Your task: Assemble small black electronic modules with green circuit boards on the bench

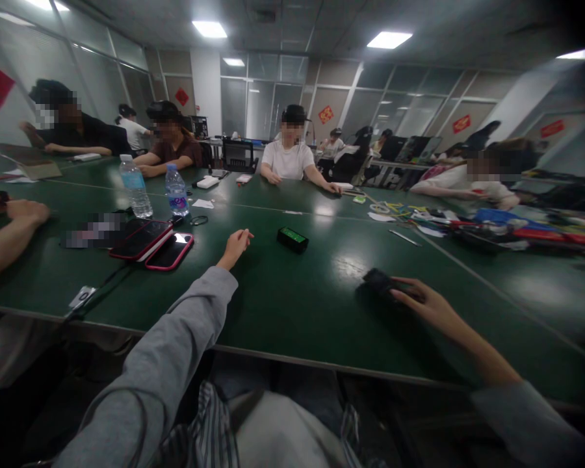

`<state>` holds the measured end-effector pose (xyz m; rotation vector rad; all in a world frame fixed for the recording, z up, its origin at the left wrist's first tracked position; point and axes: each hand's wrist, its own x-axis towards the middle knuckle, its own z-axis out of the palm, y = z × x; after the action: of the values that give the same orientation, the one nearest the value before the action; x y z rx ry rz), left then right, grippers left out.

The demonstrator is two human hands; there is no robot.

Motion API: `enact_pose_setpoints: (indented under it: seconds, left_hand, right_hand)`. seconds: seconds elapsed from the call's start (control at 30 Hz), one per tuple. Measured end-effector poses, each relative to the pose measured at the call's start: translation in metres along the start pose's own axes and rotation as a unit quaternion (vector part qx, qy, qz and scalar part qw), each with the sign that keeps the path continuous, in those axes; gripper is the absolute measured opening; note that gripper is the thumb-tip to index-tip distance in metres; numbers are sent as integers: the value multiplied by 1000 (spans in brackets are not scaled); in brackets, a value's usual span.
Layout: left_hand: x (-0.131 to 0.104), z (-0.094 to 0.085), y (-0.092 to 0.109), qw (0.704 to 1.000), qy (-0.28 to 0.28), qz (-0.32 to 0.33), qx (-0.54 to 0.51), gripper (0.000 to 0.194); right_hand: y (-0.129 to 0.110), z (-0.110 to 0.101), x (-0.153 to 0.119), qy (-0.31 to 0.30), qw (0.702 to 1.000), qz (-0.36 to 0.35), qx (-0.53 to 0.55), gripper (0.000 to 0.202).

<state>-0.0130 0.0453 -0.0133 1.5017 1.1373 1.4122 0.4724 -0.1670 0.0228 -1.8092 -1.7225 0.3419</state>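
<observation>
My right hand (422, 299) grips a black object (377, 281) at the right of the green table (316, 305). Motion blur hides its exact kind; it seems to be just above the tabletop. My left hand (236, 248) rests over the table left of the middle, fingers loosely curled and slightly apart, with nothing visible in them. To its right, apart from both hands, lies a small black box (293, 239) with a lit green display on top.
Left of my left hand lie red-edged phones (170, 252), with water bottles (135, 188) behind them. A pen (404, 238) and a heap of cables and tools (507, 227) lie at the right. A neighbour's arm (10, 240) reaches in at left; a person (290, 153) sits opposite.
</observation>
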Motion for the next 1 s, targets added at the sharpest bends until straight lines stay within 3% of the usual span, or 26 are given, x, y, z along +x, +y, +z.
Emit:
enact_pose_setpoints:
  seconds: [0.07,0.17,0.3,0.4,0.53,0.63,0.8,1.0]
  left_hand:
    - [0,1,1,1000,-12,6,8,35]
    - [1,2,3,1000,-7,3,2,35]
    - [5,0,8,999,11,-31,-34,33]
    - [5,-3,11,998,37,-43,-38,34]
    - [3,-3,14,999,42,-6,-19,33]
    - [-1,0,17,1000,6,-10,13,36]
    - [-5,2,18,993,-84,18,82,43]
    - [-4,2,18,991,-92,-3,94,45]
  right_hand:
    - [-52,30,6,-131,982,-3,135,62]
    - [-123,80,29,-234,948,-53,208,59]
    - [-190,148,74,-287,917,-96,261,53]
    - [-219,189,102,-252,924,-148,248,46]
    - [-228,216,126,-138,957,-212,141,41]
    - [-220,220,130,-109,956,-221,160,44]
    - [-212,212,123,-133,942,-245,186,49]
    - [-221,200,118,-182,936,-253,161,63]
